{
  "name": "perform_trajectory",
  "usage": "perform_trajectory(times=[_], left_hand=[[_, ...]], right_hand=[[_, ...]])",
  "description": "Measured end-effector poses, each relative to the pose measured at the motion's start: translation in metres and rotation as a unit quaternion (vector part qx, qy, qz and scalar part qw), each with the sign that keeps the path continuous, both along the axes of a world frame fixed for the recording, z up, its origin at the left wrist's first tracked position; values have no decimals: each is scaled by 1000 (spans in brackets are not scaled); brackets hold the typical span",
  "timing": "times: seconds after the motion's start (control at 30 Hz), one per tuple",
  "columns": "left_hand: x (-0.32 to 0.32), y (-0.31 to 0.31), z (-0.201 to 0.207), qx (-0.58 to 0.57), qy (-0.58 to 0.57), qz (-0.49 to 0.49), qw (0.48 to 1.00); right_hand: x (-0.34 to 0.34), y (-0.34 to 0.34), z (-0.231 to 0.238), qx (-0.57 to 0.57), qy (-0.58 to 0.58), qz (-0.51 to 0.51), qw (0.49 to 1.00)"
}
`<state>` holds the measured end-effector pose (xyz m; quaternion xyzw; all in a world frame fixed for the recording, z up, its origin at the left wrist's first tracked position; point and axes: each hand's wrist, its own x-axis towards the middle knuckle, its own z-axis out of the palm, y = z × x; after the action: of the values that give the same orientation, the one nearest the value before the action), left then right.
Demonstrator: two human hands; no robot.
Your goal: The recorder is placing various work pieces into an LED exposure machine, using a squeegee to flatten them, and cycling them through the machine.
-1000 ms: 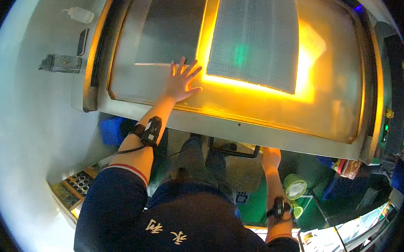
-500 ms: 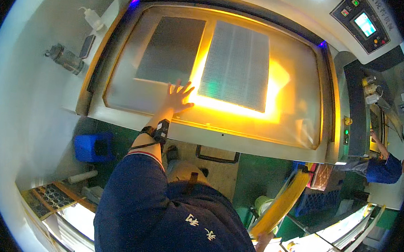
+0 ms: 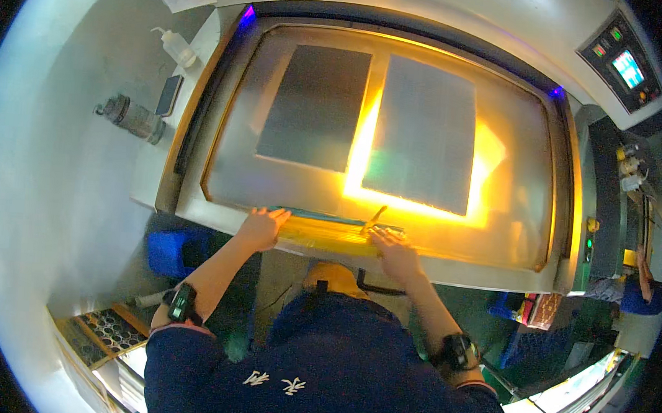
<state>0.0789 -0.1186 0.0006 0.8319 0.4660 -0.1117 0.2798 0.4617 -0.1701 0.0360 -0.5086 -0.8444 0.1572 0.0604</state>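
Observation:
A yellow translucent sheet [image 3: 317,236] with a dark blue-green strip along its far edge lies across the near rim of the lit bed [image 3: 490,237]. My left hand [image 3: 265,227] is closed on the left end of that strip. At the right end my right hand [image 3: 395,251] grips the sheet, beside a thin yellow piece [image 3: 375,219] that sticks up. Farther back on the bed lie two rectangular panels, a dark one [image 3: 315,109] on the left and a grey one [image 3: 422,132] on the right. Neither hand touches them. Yellow light glows around the grey panel.
Left of the bed are a squeeze bottle [image 3: 178,47], a phone [image 3: 169,95] and a grey drinking bottle [image 3: 131,117]. A control panel [image 3: 626,64] is at the upper right. Another person [image 3: 642,293] works at the far right. A blue bin [image 3: 176,252] stands below the bed.
The yellow sheet has come up from my lower right onto the bed's near rim. My left hand has drawn back from beside the panels onto the sheet. My view has shifted slightly.

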Motion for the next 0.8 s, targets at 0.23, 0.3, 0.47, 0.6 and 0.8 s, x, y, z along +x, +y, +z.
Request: perform_trajectory(times=[0.23, 0.3, 0.47, 0.6, 0.8], left_hand=[[-53, 133, 31, 59, 108, -67, 990], [-54, 227, 33, 73, 144, -65, 985], [-80, 524, -34, 28, 81, 33, 996], [-35, 590, -26, 236, 74, -8, 969], [-61, 411, -4, 150, 74, -35, 985]], right_hand=[[-74, 132, -15, -51, -88, 22, 995], [-75, 225, -31, -31, -53, 35, 998], [-69, 520, -61, -8, -28, 28, 999], [-73, 574, -60, 72, -103, -39, 991], [-87, 394, -67, 49, -178, 12, 983]])
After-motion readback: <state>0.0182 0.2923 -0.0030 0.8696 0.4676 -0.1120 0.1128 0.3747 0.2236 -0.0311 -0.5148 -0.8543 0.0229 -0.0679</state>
